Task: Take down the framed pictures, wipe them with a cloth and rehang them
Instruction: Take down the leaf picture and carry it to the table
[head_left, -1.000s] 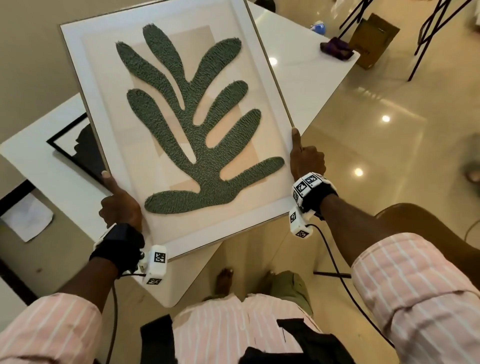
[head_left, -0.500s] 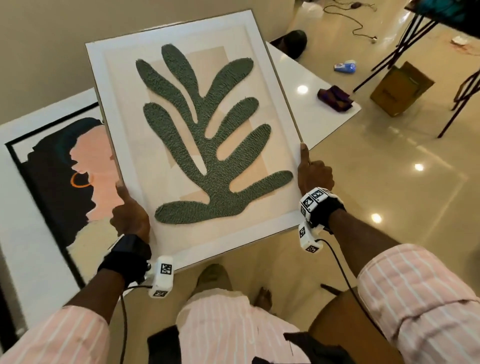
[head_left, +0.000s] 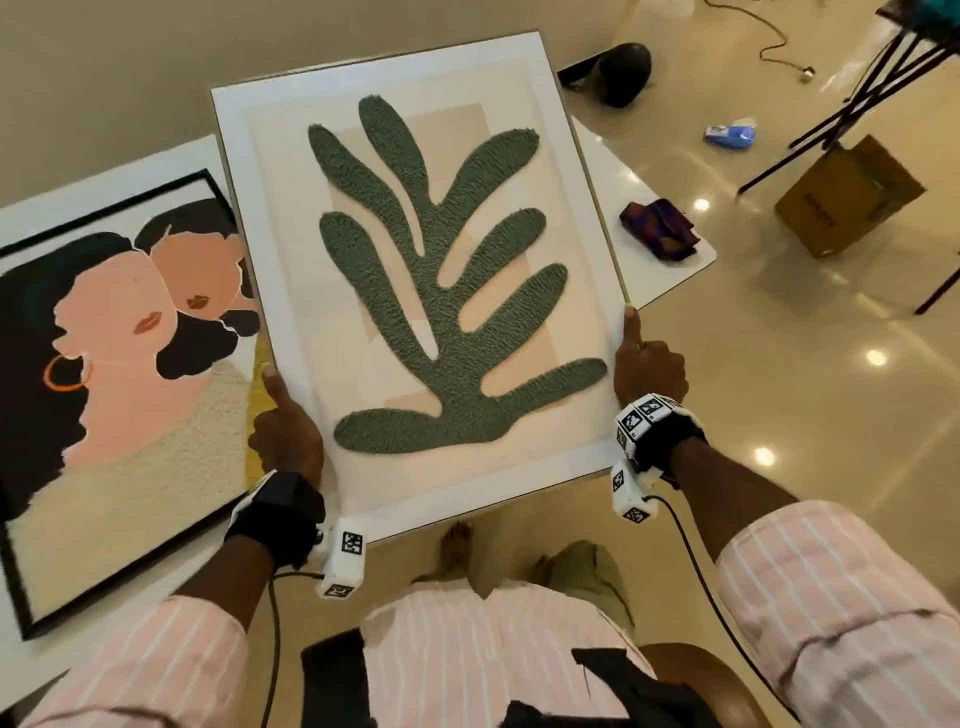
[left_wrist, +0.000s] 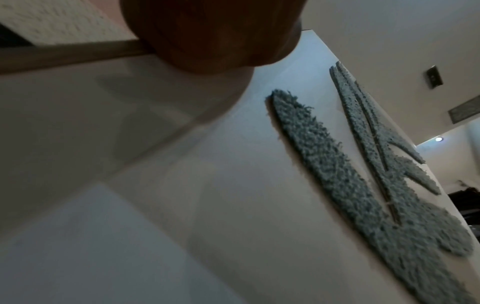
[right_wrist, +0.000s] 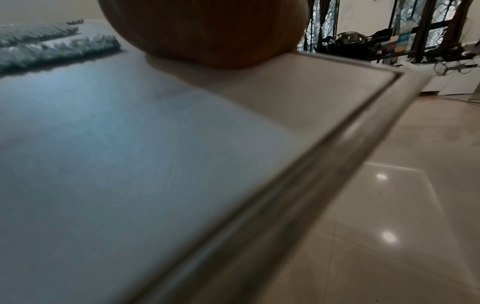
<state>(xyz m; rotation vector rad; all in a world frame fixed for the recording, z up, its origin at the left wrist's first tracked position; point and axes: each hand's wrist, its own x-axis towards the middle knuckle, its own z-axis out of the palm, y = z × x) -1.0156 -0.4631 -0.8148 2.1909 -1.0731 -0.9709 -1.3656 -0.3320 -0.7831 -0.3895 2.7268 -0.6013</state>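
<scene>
Two hands — left hand (head_left: 284, 434) and right hand (head_left: 649, 366) — grasp the pale-framed green tufted leaf picture (head_left: 415, 280) above the white tabletop (head_left: 670, 280); a black-framed portrait picture (head_left: 119, 374) lies left, a folded purple cloth (head_left: 658, 230) right.

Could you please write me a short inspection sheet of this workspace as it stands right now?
Surface: white table, glossy.
Job's things: leaf picture held above the table's edge; portrait picture lying flat on the table; folded cloth near the table's far corner.
Clutter: cardboard box, blue packet and dark round object on the floor.
Grippers: left hand and right hand grip the leaf picture's lower side edges, thumbs on the front.
Cables: wrist camera cable; floor cord.
Surroundings: tiled floor, stand legs.
</scene>
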